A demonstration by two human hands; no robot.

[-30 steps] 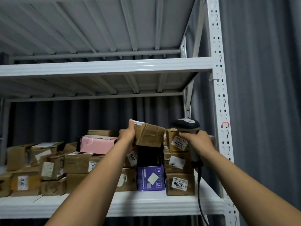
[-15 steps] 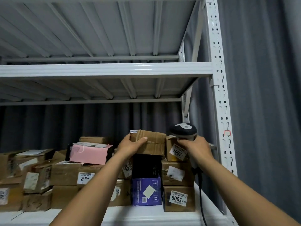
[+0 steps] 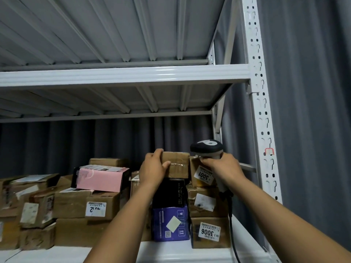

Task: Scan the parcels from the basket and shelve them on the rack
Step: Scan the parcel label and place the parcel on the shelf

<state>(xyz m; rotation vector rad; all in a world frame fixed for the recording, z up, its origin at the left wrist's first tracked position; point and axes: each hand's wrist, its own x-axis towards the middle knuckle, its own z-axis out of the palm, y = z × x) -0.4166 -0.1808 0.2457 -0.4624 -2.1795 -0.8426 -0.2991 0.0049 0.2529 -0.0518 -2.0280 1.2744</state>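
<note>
My left hand (image 3: 153,168) grips the left end of a small brown cardboard parcel (image 3: 177,165) that sits on top of a black box (image 3: 170,192) in a stack on the white rack shelf (image 3: 190,252). My right hand (image 3: 223,168) holds a barcode scanner (image 3: 207,149) by its handle, its dark head up beside the parcel and its cable hanging down. Right under that hand is a carton labelled 3001 (image 3: 202,175). The basket is out of view.
Stacked cartons fill the shelf: a purple box (image 3: 171,223), a carton labelled 3006 (image 3: 209,232), a pink box (image 3: 100,178) and several brown ones to the left. An upper shelf beam (image 3: 123,74) runs overhead. The perforated upright (image 3: 260,111) stands at the right, grey curtain behind.
The small brown parcel has gone from tilted in my left hand to lying flat on the black box. My left hand now wraps its left end. The scanner hand stays in place.
</note>
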